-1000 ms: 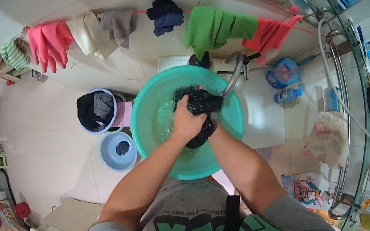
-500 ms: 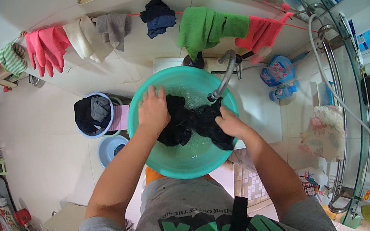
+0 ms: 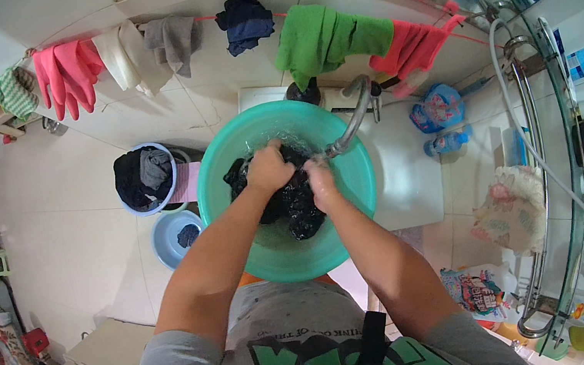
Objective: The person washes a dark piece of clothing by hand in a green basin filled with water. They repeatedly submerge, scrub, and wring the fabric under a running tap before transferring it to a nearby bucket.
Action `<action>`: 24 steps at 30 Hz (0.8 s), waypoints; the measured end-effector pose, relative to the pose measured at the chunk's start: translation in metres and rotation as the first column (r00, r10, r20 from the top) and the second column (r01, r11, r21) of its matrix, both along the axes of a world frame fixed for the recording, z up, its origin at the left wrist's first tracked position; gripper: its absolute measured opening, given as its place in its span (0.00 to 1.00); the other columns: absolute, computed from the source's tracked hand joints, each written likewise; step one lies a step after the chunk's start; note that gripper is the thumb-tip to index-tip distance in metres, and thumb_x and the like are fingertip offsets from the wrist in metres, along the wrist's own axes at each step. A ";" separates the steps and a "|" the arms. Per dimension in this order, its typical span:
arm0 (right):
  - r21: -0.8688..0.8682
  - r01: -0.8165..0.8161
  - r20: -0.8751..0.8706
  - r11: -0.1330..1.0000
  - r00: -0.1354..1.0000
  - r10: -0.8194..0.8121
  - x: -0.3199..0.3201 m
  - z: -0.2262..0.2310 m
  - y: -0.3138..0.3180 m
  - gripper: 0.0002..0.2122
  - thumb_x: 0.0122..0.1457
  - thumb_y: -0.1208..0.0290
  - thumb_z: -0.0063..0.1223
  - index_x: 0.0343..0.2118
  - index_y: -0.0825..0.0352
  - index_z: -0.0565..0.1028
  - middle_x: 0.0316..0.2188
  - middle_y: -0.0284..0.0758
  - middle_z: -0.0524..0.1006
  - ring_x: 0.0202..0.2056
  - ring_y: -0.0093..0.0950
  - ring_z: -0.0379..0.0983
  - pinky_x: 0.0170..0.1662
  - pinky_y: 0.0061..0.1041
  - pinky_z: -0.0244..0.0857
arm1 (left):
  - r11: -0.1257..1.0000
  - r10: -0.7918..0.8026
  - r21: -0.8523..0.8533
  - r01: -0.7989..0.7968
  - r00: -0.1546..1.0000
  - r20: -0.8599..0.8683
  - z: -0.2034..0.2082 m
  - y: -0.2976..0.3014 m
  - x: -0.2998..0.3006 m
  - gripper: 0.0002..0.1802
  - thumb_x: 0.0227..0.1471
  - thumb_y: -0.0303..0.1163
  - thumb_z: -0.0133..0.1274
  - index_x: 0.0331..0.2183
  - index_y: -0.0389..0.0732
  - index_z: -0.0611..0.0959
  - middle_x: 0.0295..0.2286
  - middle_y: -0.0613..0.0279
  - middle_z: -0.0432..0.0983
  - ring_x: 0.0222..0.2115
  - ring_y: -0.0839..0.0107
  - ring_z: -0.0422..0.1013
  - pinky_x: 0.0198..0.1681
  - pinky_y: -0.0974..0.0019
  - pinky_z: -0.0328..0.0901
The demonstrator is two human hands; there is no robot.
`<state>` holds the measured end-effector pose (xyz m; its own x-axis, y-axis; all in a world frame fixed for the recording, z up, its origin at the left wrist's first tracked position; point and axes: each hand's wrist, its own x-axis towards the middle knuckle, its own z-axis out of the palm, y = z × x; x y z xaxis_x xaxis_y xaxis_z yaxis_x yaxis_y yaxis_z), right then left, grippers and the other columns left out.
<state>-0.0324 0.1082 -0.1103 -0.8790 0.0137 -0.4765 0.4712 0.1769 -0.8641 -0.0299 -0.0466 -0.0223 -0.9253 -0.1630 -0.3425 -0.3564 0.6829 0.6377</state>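
A wet black garment (image 3: 303, 212) lies bunched in the water of a round green basin (image 3: 241, 250). My left hand (image 3: 270, 168) is closed on the cloth near the basin's middle, knuckles up. Close beside it, under the mouth of the curved metal faucet (image 3: 358, 120), my right hand (image 3: 321, 181) grips the cloth too, with water over the fingers. Both sets of fingertips are partly hidden in the dark folds. What kind of garment it is cannot be made out.
Left of the basin stand a bucket of dark clothes (image 3: 144, 179) and a small blue basin (image 3: 175, 238). Pink rubber gloves (image 3: 68, 75) and a green towel (image 3: 329, 39) hang on a line behind. Blue bottles (image 3: 449, 141) and a glass shelf (image 3: 564, 212) are at the right.
My right hand has moved left from the basin's right rim, bringing the cloth inward. My left hand has shifted right and closed on the cloth. The garment is now gathered near the middle.
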 end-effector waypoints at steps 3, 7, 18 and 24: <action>-0.714 0.335 0.443 0.615 0.896 0.026 -0.011 0.040 -0.017 0.15 0.63 0.57 0.46 0.37 0.65 0.76 0.37 0.36 0.77 0.39 0.35 0.76 0.44 0.39 0.72 | 0.844 0.106 0.535 -0.043 0.990 -0.088 0.023 -0.001 0.012 0.30 0.35 0.28 0.58 0.47 0.34 0.78 0.31 0.39 0.79 0.37 0.48 0.77 0.47 0.55 0.69; -0.778 0.307 0.484 0.549 0.849 0.212 -0.004 0.051 -0.023 0.16 0.64 0.56 0.44 0.38 0.63 0.77 0.35 0.37 0.79 0.36 0.35 0.78 0.41 0.40 0.74 | 0.977 0.188 0.146 -0.158 0.957 -0.222 0.069 0.032 0.035 0.30 0.35 0.27 0.59 0.46 0.34 0.77 0.39 0.39 0.78 0.42 0.42 0.74 0.48 0.53 0.67; 0.623 -0.636 -0.006 0.456 0.579 0.816 0.008 0.151 0.044 0.28 0.55 0.56 0.59 0.56 0.68 0.71 0.55 0.50 0.67 0.58 0.47 0.62 0.56 0.46 0.57 | 0.592 -0.560 -0.650 0.477 0.823 0.095 0.066 -0.031 0.042 0.40 0.39 0.47 0.66 0.55 0.51 0.73 0.61 0.48 0.56 0.63 0.51 0.52 0.61 0.38 0.50; 0.885 -0.450 0.265 -0.122 0.268 0.926 0.034 0.116 0.037 0.46 0.44 0.58 0.69 0.67 0.59 0.57 0.62 0.54 0.55 0.64 0.53 0.49 0.61 0.54 0.49 | 0.250 -0.761 -0.577 0.778 0.526 0.380 0.053 -0.021 0.041 0.50 0.42 0.60 0.63 0.64 0.58 0.65 0.67 0.51 0.44 0.67 0.47 0.41 0.60 0.28 0.49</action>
